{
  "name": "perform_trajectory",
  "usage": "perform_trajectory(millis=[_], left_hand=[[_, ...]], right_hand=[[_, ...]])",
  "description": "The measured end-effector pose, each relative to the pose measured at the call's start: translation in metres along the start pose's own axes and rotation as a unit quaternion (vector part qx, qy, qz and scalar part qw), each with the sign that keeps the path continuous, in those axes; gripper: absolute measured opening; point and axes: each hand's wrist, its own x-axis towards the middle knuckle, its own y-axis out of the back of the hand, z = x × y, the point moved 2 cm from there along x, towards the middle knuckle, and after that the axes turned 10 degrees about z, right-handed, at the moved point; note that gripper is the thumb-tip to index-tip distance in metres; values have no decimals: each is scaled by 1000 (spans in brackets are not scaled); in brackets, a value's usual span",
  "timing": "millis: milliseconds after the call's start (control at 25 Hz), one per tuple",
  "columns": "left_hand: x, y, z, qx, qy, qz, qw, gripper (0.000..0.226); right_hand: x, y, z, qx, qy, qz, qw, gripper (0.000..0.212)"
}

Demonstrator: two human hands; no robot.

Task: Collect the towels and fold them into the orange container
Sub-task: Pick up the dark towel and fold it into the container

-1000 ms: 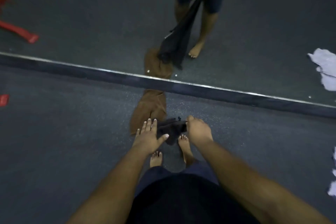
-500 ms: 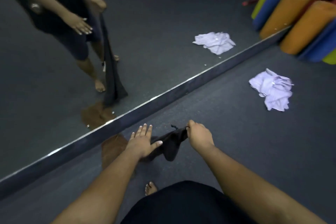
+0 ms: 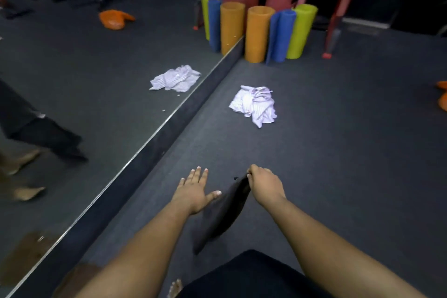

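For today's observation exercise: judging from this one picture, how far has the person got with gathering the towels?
Early on. Done: nothing shows as folded or put away. In hand: the right hand grips a dark towel hanging down, while the left hand is spread and holds nothing. Left: the pale crumpled towel lies on the floor, a brown towel sits by the mirror, and the orange container is barely in view at the right edge.

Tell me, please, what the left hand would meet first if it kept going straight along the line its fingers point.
Probably bare dark floor. The left hand is flat, fingers pointing ahead, roughly toward the crumpled lilac cloth, which would likely come next, though depth is hard to judge.
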Motion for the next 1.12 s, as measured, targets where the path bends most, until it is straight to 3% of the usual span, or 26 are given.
perform_trajectory(millis=[280, 400, 560, 720, 880, 1120], left_hand=[[95, 2, 216, 43, -162, -17, 986, 99], [140, -1, 312, 66, -232, -31, 970, 110], [206, -9, 432, 87, -316, -44, 944, 101], [267, -2, 541, 108, -377, -61, 918, 125], [322, 5, 647, 142, -431, -63, 889, 107], [377, -7, 800, 148, -469, -65, 868, 122]], right_hand=[[7, 91, 187, 12, -149, 79, 986, 19], [15, 130, 268, 6, -220, 116, 969, 18], [36, 171, 372, -14, -289, 164, 943, 17], [57, 215, 460, -26, -363, 184, 913, 18], [72, 265, 547, -34, -417, 226, 880, 17], [102, 313, 690, -43, -443, 263, 856, 16]])
